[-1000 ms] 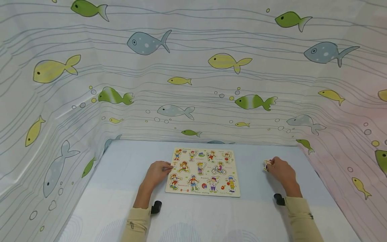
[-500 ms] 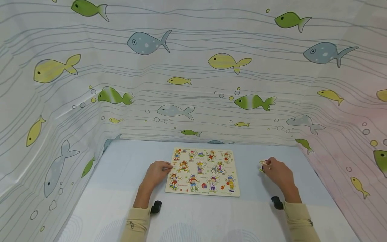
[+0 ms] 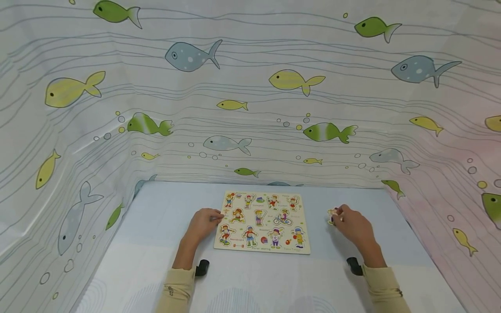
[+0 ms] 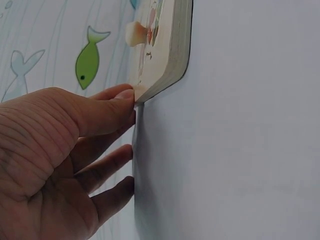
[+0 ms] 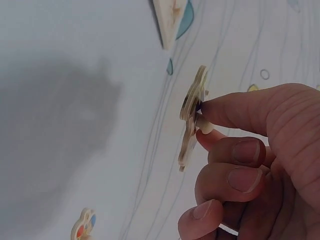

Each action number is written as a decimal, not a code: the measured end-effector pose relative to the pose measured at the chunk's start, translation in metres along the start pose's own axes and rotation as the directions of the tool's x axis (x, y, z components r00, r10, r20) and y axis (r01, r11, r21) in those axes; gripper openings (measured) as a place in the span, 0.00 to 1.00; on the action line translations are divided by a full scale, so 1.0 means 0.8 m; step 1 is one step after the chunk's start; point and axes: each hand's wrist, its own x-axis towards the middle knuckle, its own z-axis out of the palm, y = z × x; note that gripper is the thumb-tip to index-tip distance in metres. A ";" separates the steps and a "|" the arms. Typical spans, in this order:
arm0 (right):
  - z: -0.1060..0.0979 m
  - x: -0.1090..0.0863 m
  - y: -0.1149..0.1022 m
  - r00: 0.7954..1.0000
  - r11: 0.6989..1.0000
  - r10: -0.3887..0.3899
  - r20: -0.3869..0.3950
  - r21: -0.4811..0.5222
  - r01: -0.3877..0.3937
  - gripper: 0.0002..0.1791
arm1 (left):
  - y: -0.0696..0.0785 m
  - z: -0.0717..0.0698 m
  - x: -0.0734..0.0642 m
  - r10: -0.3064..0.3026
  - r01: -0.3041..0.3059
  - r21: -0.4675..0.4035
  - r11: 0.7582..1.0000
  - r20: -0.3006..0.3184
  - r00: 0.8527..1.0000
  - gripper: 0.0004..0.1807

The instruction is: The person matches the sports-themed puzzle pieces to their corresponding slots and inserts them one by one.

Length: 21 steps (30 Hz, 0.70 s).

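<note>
A wooden peg puzzle board (image 3: 242,219) printed with sports figures lies flat on the table. At its left edge is my left hand (image 3: 204,226); in the left wrist view the thumb and index finger pinch the board's edge, with the other fingers extended below. To the right of the board, my right hand (image 3: 354,226) pinches a small wooden figure-shaped puzzle piece (image 5: 192,110) by its knob between thumb and index finger. The right wrist view shows this piece edge-on above the table, so its picture is mostly hidden.
Another puzzle piece (image 5: 82,225) with red and blue paint appears low in the right wrist view; I cannot place it in the head view. The pale tabletop (image 3: 266,282) meets fish-patterned cloth walls (image 3: 250,126) at the back and both sides.
My right hand has moved left toward the board, carrying the puzzle piece. The left hand and the board have stayed in place.
</note>
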 end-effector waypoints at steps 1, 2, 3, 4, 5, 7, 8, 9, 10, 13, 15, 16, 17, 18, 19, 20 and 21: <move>0.000 -0.001 -0.002 1.000 1.000 -0.003 0.000 0.002 0.003 0.16 | 0.000 0.000 0.000 0.000 0.000 0.000 1.000 0.000 1.000 0.09; 0.001 -0.002 -0.004 1.000 1.000 -0.006 0.001 0.007 0.006 0.16 | 0.000 0.000 0.000 -0.001 0.001 0.001 1.000 0.001 1.000 0.09; 0.001 -0.003 -0.006 1.000 1.000 -0.011 0.002 0.012 0.011 0.16 | 0.000 0.000 0.000 -0.001 0.001 0.001 1.000 0.000 1.000 0.09; 0.001 -0.004 -0.008 1.000 1.000 -0.014 0.004 0.015 0.013 0.16 | 0.000 0.000 0.000 -0.002 0.002 0.000 1.000 0.001 1.000 0.09; 0.002 -0.005 -0.009 1.000 1.000 -0.015 0.005 0.016 0.015 0.16 | 0.000 0.000 0.000 -0.003 0.003 -0.001 1.000 0.001 1.000 0.09; 0.004 -0.006 -0.013 1.000 1.000 -0.016 0.012 0.018 0.015 0.15 | 0.000 0.001 0.000 -0.010 0.010 -0.005 1.000 0.003 1.000 0.09; 0.005 -0.007 -0.014 1.000 1.000 -0.017 0.016 0.018 0.016 0.15 | 0.000 0.001 0.000 -0.012 0.012 -0.004 1.000 0.003 1.000 0.09; 0.006 -0.008 -0.016 1.000 1.000 -0.019 0.018 0.016 0.018 0.15 | 0.000 0.001 0.000 -0.015 0.015 -0.003 1.000 0.004 1.000 0.09; 0.007 -0.008 -0.017 1.000 1.000 -0.019 0.020 0.014 0.019 0.15 | 0.000 0.001 -0.001 -0.017 0.017 -0.002 1.000 0.004 1.000 0.09; 0.010 -0.010 -0.023 1.000 1.000 -0.024 0.020 0.009 0.023 0.15 | 0.000 0.001 -0.001 -0.020 0.020 0.001 1.000 0.005 1.000 0.09; 0.012 -0.011 -0.027 0.999 1.000 -0.030 0.018 0.000 0.030 0.15 | 0.000 0.001 -0.001 -0.018 0.018 0.001 1.000 0.005 1.000 0.09; 0.014 -0.011 -0.029 0.999 0.999 -0.035 0.018 -0.002 0.035 0.15 | 0.000 0.001 -0.001 -0.017 0.017 0.002 1.000 0.004 1.000 0.09; 0.015 -0.011 -0.031 0.999 0.999 -0.040 0.019 -0.003 0.040 0.15 | 0.000 0.001 -0.001 -0.016 0.016 0.002 1.000 0.003 1.000 0.09; 0.016 -0.011 -0.033 0.999 0.999 -0.047 0.021 -0.004 0.047 0.14 | 0.000 0.001 -0.001 -0.015 0.015 0.003 1.000 0.002 1.000 0.09; 0.018 -0.012 -0.035 0.998 0.999 -0.053 0.022 -0.005 0.053 0.14 | 0.000 0.001 -0.001 -0.015 0.015 0.004 1.000 0.002 1.000 0.09; 0.019 -0.012 -0.037 0.998 0.998 -0.059 0.022 -0.004 0.059 0.14 | 0.000 0.002 -0.001 -0.014 0.014 0.005 1.000 0.001 1.000 0.09; 0.021 -0.013 -0.040 0.998 0.998 -0.065 0.021 -0.004 0.065 0.14 | 0.000 0.002 0.000 -0.014 0.014 0.006 1.000 0.000 1.000 0.09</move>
